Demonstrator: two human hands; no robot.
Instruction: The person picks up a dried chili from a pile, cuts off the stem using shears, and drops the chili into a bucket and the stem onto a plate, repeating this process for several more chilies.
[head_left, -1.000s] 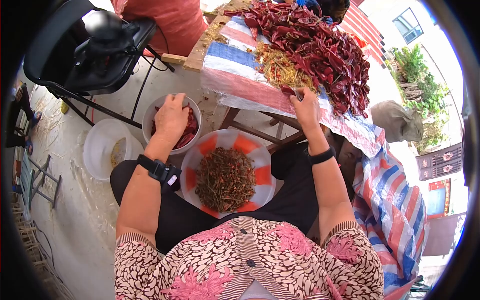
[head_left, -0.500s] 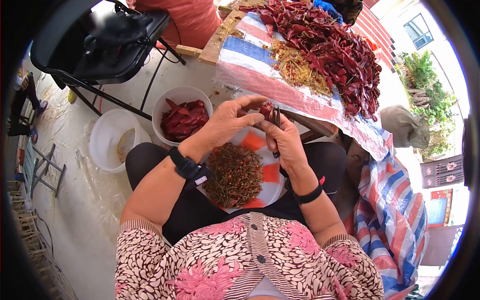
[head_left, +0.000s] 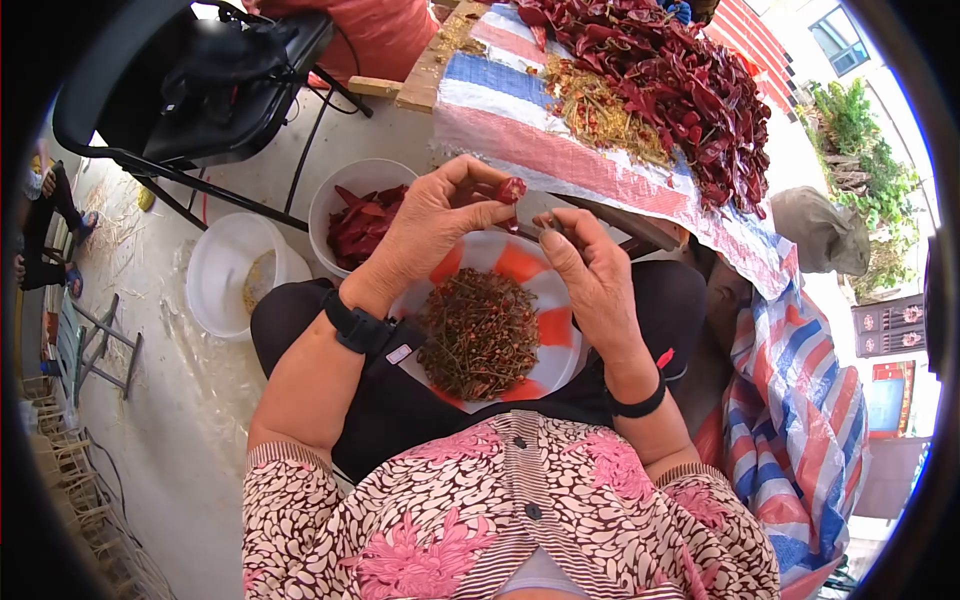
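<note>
**Head view: both hands raised over the lap plate, one chilli in the grip**

1. Left hand [head_left: 430, 225]: closed in a pinch. Thumb and fingertips clamp a single red chilli [head_left: 512, 188], which is held in the air above the far rim of the plate, just short of the table edge. A black watch [head_left: 355, 325] sits on this wrist.

2. Right hand [head_left: 592, 280]: fingers curled shut around a dark tool [head_left: 548, 222]. Only the tip shows past the thumb, so the tool's kind cannot be told. The tip lies near the chilli but apart from it. A black band [head_left: 637, 405] is on this wrist.

3. Plate [head_left: 522, 265]: round, white with red patches, resting on the person's lap directly under both hands. A heap of brownish stems [head_left: 480, 335] fills its middle.

4. White bowl [head_left: 352, 172]: on the floor just beyond the left knee, holding red chilli pieces [head_left: 362, 225]. A second white bowl [head_left: 225, 275] stands beside it, further left, with a little yellowish matter in it.

5. Table [head_left: 540, 120]: covered with a striped cloth, in front of the person. It carries a large heap of dried red chillies [head_left: 670, 90] and, beside that, a smaller pile of yellowish trimmings [head_left: 600, 112].

6. Surroundings: a black folding chair [head_left: 200, 90] at upper left; a striped sheet [head_left: 790, 400] hanging at right.
</note>
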